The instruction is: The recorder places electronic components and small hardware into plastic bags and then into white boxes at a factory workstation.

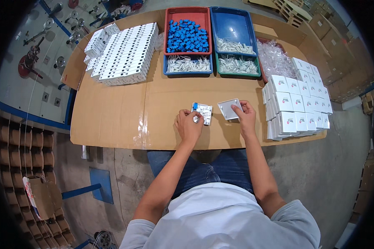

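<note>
On the desk's [108, 112] near middle, the left hand [189, 126] touches the open box [211, 114], its grip too hidden to tell, apparently settling the contents [203, 110], while the right hand [246, 117] pinches the lid [228, 108], whose fitting next would call for square alignment.

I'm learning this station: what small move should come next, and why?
Probably lift the left hand clear of the open box: it covers part of the silvery contents, while the right hand holds a white, square, lid-like piece nearby.

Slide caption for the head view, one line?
Left hand at an open white square box, right hand holding a shallow white square piece.
</note>
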`<state>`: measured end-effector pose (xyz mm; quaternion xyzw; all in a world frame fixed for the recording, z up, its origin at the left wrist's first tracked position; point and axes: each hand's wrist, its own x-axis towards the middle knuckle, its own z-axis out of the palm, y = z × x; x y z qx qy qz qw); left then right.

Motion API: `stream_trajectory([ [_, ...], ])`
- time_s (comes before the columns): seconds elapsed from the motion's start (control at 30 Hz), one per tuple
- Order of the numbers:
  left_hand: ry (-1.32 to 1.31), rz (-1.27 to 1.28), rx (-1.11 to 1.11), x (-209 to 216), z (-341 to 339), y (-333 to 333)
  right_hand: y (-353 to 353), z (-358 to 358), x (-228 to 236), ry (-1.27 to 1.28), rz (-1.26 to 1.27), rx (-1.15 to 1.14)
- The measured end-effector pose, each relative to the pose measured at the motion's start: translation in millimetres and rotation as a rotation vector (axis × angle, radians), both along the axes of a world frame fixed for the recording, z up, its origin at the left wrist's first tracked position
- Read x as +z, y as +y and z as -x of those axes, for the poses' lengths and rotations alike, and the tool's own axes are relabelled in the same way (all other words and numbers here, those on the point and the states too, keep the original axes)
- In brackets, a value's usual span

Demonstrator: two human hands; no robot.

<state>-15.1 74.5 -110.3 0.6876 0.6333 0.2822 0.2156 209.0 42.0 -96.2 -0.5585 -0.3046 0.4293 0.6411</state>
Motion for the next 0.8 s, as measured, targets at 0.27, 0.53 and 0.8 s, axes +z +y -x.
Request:
stream_trajectory([
  [0.27, 0.000, 0.071, 0.007, -1, 1, 9, -4, -2, -1, 0.372, 0.023, 0.000],
  [0.53, 0.028, 0.168, 0.091, 6, -2, 20, -5, -6, -11, 0.569, 0.019, 0.116],
  [0.8, 0.214, 0.458, 0.040, 18, -8, 35, -6, 1, 1, 0.680, 0.114, 0.363],
])
